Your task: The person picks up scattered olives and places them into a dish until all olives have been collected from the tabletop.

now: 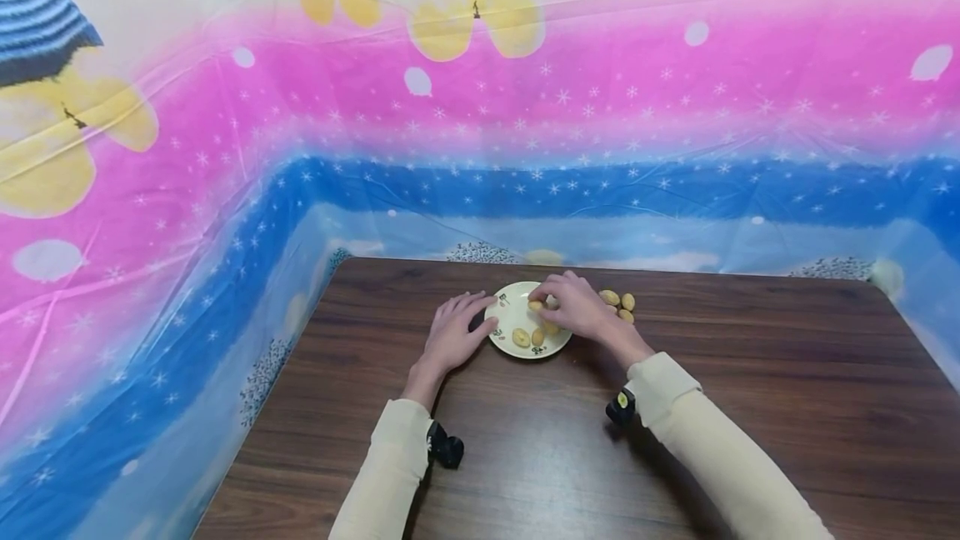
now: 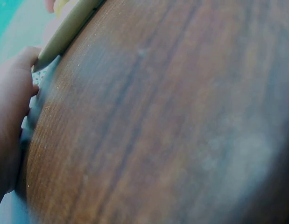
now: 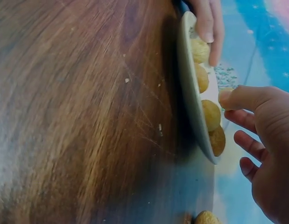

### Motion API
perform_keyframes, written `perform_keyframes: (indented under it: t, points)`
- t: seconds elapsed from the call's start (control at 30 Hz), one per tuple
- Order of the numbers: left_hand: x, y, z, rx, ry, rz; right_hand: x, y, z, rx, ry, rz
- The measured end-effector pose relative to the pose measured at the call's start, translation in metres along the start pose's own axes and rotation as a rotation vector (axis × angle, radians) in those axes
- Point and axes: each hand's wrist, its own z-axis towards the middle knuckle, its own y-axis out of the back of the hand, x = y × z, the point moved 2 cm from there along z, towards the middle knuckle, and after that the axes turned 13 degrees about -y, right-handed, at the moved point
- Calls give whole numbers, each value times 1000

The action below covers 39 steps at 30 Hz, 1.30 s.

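Tabletop [image 1: 517,432] bears a plate [image 1: 513,316], edge-on only in wrist views.

Plate [image 1: 510,315], near side: passage over tabletop [image 1: 517,415] between sleeves [image 1: 390,457]
Left rim: left hand [image 1: 453,333] blocks
Right rim: right hand [image 1: 581,307], then walnut-like pieces [image 1: 610,297]

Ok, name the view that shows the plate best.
Head view: it shows the plate from above, most of its rim visible, though the right hand covers part. Left wrist catches only an edge; right wrist shows it side-on.
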Motion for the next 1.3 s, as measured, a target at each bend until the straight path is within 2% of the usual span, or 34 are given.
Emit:
perform_keyframes:
  t: [0.23, 0.47, 0.63, 0.97, 1.1, 1.3]
  points:
    - [1, -2, 1, 20, 0, 5, 1, -6, 3, 17, 16, -15]
    - [0, -2, 2, 6, -14, 3, 3, -6, 2, 25, 2, -45]
    - [0, -1, 2, 18, -6, 3, 2, -4, -2, 19, -11, -32]
    - [1, 0, 1, 4, -5, 1, -4, 7, -11, -22, -31, 38]
    - [0, 0, 1, 1, -8, 3, -8, 12, -16, -27, -49, 42]
    - [0, 0, 0, 11, -5, 7, -15, 15, -26, -80, -35, 34]
